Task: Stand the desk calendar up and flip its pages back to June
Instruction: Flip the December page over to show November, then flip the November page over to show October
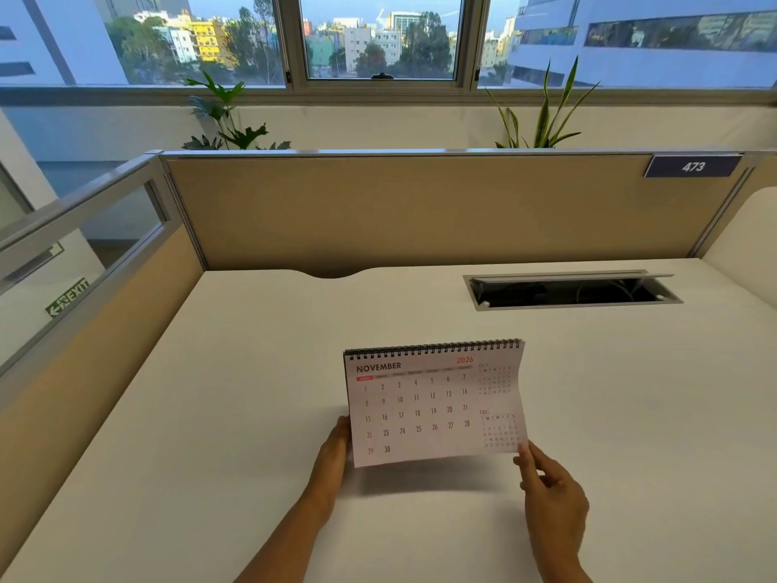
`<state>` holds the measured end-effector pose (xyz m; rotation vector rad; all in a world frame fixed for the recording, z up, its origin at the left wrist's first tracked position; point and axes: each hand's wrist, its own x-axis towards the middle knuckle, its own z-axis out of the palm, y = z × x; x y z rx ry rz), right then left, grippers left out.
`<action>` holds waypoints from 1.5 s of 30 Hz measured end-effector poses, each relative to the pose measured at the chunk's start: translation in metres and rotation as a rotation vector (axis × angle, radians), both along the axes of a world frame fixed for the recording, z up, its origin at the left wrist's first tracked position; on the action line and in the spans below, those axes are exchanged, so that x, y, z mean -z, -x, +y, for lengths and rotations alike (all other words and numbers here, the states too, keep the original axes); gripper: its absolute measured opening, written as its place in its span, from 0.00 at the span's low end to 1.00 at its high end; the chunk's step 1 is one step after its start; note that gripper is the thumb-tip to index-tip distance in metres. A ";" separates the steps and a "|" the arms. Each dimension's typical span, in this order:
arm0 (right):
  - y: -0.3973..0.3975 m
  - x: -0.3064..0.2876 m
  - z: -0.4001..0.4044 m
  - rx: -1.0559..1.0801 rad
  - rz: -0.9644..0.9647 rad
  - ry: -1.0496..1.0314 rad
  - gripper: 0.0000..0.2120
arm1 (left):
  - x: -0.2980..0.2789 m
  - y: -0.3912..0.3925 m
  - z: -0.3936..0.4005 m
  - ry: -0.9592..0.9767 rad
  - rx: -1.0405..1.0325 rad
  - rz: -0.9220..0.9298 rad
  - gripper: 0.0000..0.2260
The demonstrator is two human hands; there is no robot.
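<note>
The spiral-bound desk calendar [433,403] stands upright in the middle of the white desk [252,393], its black wire binding along the top. The facing page reads NOVEMBER 2026. My left hand [334,452] grips the calendar's lower left edge, with the fingers hidden behind it. My right hand [546,481] pinches the lower right corner of the front page between thumb and fingers, and that page bows slightly outward on the right side.
An open cable tray [572,290] is set into the desk at the back right. Tan partition panels [420,208] close off the back and left. A nameplate [693,166] reads 473. Two plants stand behind the partition under the window.
</note>
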<state>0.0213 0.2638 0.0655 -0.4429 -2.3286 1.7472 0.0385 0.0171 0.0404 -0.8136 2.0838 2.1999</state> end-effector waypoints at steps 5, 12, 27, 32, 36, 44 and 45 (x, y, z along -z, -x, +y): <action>0.001 -0.008 -0.004 -0.053 0.012 0.151 0.06 | 0.002 0.000 -0.001 0.000 0.002 0.018 0.19; 0.014 -0.014 0.003 -0.356 -0.324 1.231 0.30 | 0.000 0.000 0.000 -0.022 -0.022 -0.012 0.21; 0.072 -0.129 -0.037 -0.594 -0.127 1.389 0.33 | 0.000 0.001 -0.002 0.031 -0.001 0.019 0.15; 0.071 -0.121 -0.044 -0.508 -0.120 1.257 0.37 | 0.000 0.001 -0.001 0.035 0.019 0.025 0.19; 0.065 -0.091 -0.030 -0.180 0.037 1.202 0.19 | 0.002 0.001 -0.003 0.031 0.016 0.022 0.20; 0.052 -0.030 -0.026 -0.039 -0.151 0.493 0.29 | 0.008 0.002 -0.005 0.024 0.020 0.015 0.21; 0.050 -0.027 -0.027 -0.084 -0.183 0.449 0.31 | 0.008 0.003 -0.006 0.026 0.021 0.014 0.21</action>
